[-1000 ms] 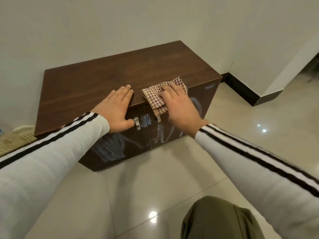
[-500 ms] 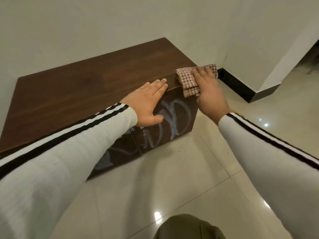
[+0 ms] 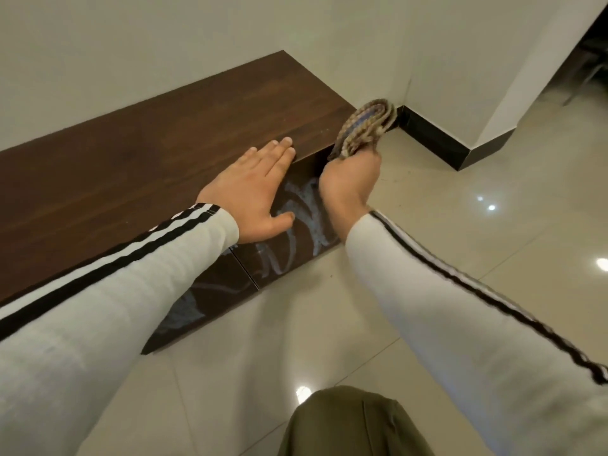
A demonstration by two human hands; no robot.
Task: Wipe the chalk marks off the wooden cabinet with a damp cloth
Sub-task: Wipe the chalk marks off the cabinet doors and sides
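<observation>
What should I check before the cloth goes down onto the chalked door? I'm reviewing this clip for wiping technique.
1. Cloth gripped in right hand: ok.
2. Left hand braced flat on cabinet top: ok.
3. Chalk marks on the door front in view: ok.
4. Cloth touching the marks: not ok, it is held off the right corner.
5. Cloth damp: cannot tell.
</observation>
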